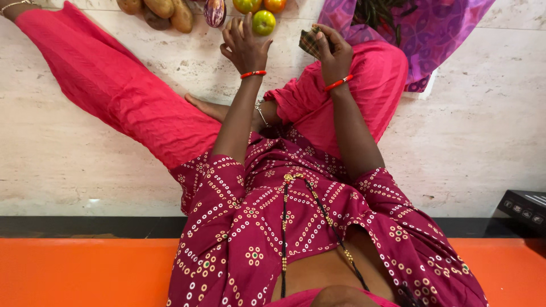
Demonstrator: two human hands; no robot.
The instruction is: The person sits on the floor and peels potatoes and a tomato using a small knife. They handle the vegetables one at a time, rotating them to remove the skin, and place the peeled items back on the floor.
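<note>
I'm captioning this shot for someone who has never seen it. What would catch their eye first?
The bright pink trousers spread across the pale stone floor. At top centre, the left hand reaches toward a green tomato in a row of vegetables, while the right hand holds a small dark checked pouch.

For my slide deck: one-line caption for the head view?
Seated on the floor, left hand reaches toward a green tomato; right hand holds a checked cloth.

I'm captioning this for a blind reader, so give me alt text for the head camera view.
Seen from above, a person sitting on a pale stone floor reaches the left hand toward a green tomato while the right hand holds a small dark checked pouch. Potatoes and a purple cloth lie ahead.
</note>
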